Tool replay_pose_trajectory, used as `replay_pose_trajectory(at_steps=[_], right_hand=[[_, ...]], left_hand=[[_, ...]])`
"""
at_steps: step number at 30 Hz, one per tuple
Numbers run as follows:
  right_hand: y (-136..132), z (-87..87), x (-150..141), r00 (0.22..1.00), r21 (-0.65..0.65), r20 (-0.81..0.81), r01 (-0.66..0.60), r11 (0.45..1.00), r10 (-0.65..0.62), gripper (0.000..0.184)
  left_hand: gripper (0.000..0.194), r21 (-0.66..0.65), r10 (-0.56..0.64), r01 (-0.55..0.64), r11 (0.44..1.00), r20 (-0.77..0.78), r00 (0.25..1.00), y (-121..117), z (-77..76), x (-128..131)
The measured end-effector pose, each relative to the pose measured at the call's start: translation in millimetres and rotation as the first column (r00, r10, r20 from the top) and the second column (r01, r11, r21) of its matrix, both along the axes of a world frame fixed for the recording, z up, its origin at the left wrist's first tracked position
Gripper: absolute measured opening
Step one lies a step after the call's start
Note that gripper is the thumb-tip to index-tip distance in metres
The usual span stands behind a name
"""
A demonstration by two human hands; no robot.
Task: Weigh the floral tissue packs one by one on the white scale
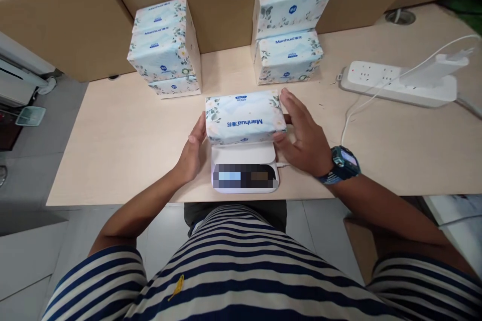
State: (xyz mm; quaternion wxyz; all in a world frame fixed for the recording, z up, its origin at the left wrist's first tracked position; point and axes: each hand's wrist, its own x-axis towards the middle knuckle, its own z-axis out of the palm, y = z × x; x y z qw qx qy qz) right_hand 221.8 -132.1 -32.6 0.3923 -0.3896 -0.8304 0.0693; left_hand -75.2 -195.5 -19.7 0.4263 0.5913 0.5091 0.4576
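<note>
A floral white-and-blue tissue pack (244, 113) is between my two hands, over the back part of a white digital scale (244, 153). My left hand (193, 153) lies along the pack's left end, its fingertips against the wrapper. At the other end my right hand (303, 138) grips the pack, with the thumb at the near corner and the fingers at the far one. Whether the pack rests fully on the scale I cannot tell. The scale's display (244, 176) faces me, but its reading is blurred out.
Stacked tissue packs stand at the back left (161, 50) and back centre-right (289, 25), against cardboard boxes (226, 5). A white power strip (399, 83) with a plugged-in adapter lies at right, its white cable (344, 128) crossing the table (124, 145). The table's near edge is by my body.
</note>
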Motion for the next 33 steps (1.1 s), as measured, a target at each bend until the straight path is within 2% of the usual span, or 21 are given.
replay_pose_trajectory(at_steps=[2, 4, 8, 11, 15, 21, 25, 28, 33], right_hand=[[4, -2.6, 3, 0.999, -0.043, -0.038, 0.009, 0.999, -0.011, 0.081], [7, -3.3, 6, 0.998, -0.054, -0.065, 0.004, 0.999, -0.007, 0.086], [7, 2.5, 9, 0.990, 0.058, -0.116, -0.070, 0.996, 0.076, 0.096], [6, 7.5, 10, 0.983, 0.120, -0.116, -0.127, 0.985, 0.141, 0.097], [7, 6.4, 13, 0.992, 0.061, -0.061, -0.107, 0.992, 0.111, 0.101], [10, 0.9, 11, 0.989, 0.122, -0.101, -0.094, 0.988, 0.107, 0.100], [10, -2.4, 11, 0.993, 0.087, -0.094, -0.065, 0.994, 0.073, 0.104], [12, -7.1, 14, 0.987, 0.047, -0.125, -0.095, 0.994, 0.100, 0.105], [16, -12.3, 17, 0.988, -0.096, -0.122, -0.107, 0.990, 0.095, 0.120]], left_hand=[[0.102, -0.022, -0.026, 0.027, 0.999, 0.012, 1.000, 2, -2.8, -7], [0.105, -0.021, -0.004, 0.004, 1.000, 0.001, 1.000, 4, -5.3, -12], [0.106, -0.002, 0.019, -0.019, 1.000, -0.001, 1.000, 7, -8.3, -15], [0.101, 0.013, 0.007, -0.008, 1.000, 0.014, 1.000, 7, -10.1, -14], [0.095, 0.032, 0.000, -0.001, 1.000, 0.026, 1.000, 6, -11.9, -13], [0.100, 0.018, 0.020, -0.020, 1.000, 0.016, 1.000, 7, -10.0, -12], [0.099, 0.023, 0.005, -0.006, 1.000, 0.031, 1.000, 8, -12.6, -13], [0.097, 0.056, -0.027, 0.026, 0.998, 0.024, 0.999, 10, -19.2, -16], [0.092, 0.098, -0.031, 0.030, 0.995, 0.012, 0.999, 13, -28.4, -19]])
